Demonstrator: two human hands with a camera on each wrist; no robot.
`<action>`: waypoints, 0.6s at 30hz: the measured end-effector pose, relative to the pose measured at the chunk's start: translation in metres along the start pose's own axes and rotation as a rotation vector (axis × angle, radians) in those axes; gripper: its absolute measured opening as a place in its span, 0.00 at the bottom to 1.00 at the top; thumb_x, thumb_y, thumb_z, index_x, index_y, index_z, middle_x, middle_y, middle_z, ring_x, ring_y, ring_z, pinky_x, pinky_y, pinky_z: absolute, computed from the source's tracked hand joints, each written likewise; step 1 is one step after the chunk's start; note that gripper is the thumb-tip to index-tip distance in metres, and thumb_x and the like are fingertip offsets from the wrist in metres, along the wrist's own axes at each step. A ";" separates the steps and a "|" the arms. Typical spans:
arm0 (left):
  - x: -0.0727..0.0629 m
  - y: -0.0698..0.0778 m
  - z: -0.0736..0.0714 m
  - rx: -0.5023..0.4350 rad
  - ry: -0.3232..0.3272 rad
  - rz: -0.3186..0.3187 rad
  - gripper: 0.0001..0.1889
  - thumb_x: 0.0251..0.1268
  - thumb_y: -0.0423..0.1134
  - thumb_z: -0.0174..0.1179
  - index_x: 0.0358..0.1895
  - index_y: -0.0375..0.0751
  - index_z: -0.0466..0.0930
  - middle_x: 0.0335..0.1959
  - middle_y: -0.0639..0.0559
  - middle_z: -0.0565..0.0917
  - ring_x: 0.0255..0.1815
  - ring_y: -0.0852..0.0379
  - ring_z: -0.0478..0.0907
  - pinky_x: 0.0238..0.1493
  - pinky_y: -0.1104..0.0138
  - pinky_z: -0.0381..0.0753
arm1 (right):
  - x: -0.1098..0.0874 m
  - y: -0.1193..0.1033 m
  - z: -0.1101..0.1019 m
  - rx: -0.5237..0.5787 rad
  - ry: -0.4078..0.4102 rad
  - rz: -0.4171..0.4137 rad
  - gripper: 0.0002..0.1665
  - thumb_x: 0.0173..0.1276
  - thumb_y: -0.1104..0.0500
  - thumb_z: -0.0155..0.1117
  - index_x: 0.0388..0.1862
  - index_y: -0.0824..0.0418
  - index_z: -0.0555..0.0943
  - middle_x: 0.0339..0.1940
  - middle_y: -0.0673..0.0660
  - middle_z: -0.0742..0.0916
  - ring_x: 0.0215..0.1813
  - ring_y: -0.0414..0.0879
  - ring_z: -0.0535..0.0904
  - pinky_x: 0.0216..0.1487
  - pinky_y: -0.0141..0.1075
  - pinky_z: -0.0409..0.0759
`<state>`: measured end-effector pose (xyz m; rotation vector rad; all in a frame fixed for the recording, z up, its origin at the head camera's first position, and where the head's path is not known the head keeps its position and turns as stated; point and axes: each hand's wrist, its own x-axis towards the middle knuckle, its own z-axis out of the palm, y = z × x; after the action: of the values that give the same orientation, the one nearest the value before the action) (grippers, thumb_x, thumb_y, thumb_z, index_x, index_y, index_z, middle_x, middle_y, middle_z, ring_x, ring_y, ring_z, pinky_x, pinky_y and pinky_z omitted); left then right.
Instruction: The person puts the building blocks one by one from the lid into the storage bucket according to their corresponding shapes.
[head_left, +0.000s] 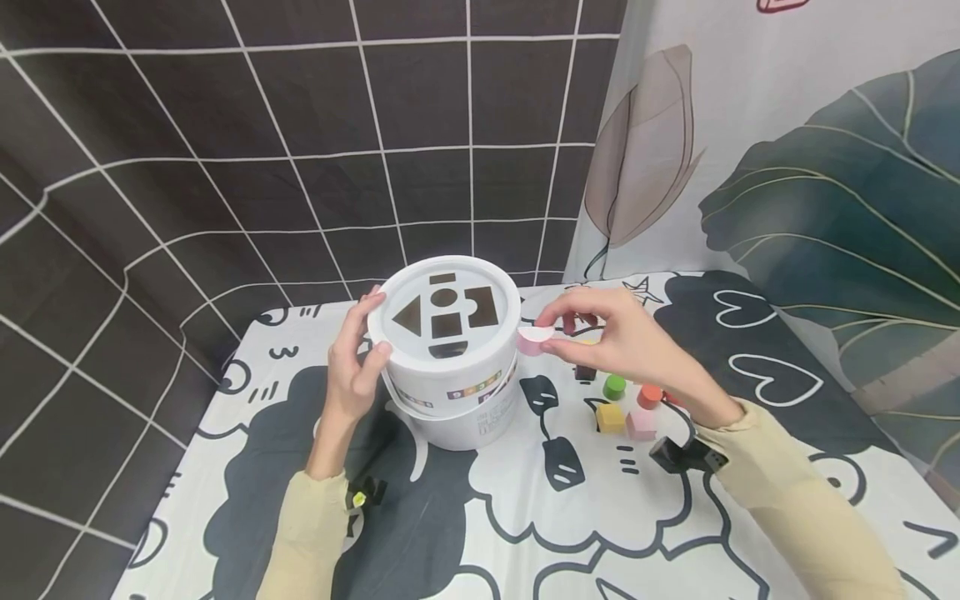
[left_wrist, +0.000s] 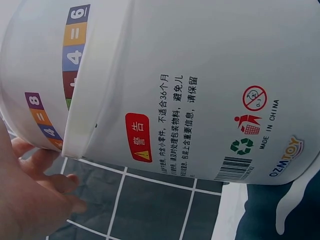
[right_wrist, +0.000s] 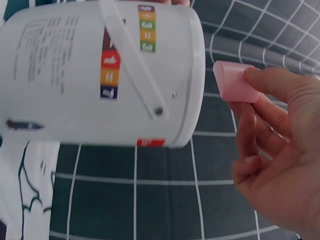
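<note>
"Where's the pink block point(head_left: 531, 344)?"

"Pinched at the right hand's point(head_left: 609, 333) left side, just right of the white bucket point(head_left: 457, 429); the left hand point(head_left: 354, 367) rests, loosely spread, against the lid's point(head_left: 408, 340) left edge."

"Any view differ?"

"Only the left wrist's shows the red warning label point(left_wrist: 138, 137)."

Over lid point(head_left: 480, 340): passable
Lid left: barred, left hand point(head_left: 354, 365)
Lid right: barred, right hand point(head_left: 615, 333), pink half-cylinder point(head_left: 531, 344)
Between bucket point(head_left: 457, 435), toy blocks point(head_left: 611, 419): leaves gap
</note>
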<state>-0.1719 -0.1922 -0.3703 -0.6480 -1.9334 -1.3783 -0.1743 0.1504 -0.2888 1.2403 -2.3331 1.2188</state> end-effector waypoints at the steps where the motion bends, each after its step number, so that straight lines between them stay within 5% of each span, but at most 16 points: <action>1: 0.000 0.000 0.000 0.000 0.001 0.001 0.32 0.54 0.40 0.52 0.64 0.28 0.73 0.68 0.35 0.73 0.71 0.41 0.66 0.73 0.56 0.59 | 0.004 0.000 0.003 0.011 0.007 -0.017 0.18 0.52 0.69 0.78 0.42 0.57 0.87 0.37 0.45 0.87 0.35 0.44 0.77 0.35 0.33 0.73; 10: 0.000 -0.001 0.000 -0.003 0.011 0.018 0.32 0.54 0.40 0.52 0.63 0.26 0.73 0.67 0.34 0.74 0.71 0.41 0.67 0.74 0.54 0.59 | 0.032 -0.006 0.023 0.074 0.046 -0.123 0.17 0.53 0.69 0.77 0.42 0.60 0.87 0.38 0.46 0.87 0.40 0.44 0.78 0.44 0.35 0.76; 18: -0.001 -0.003 0.000 0.005 0.014 0.021 0.32 0.54 0.40 0.51 0.64 0.26 0.73 0.67 0.34 0.74 0.71 0.42 0.67 0.74 0.53 0.58 | 0.049 -0.009 0.040 0.130 0.000 -0.097 0.14 0.55 0.68 0.76 0.42 0.61 0.87 0.38 0.47 0.88 0.40 0.49 0.80 0.39 0.40 0.77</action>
<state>-0.1737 -0.1929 -0.3728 -0.6529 -1.9129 -1.3613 -0.1910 0.0891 -0.2821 1.3770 -2.1963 1.3557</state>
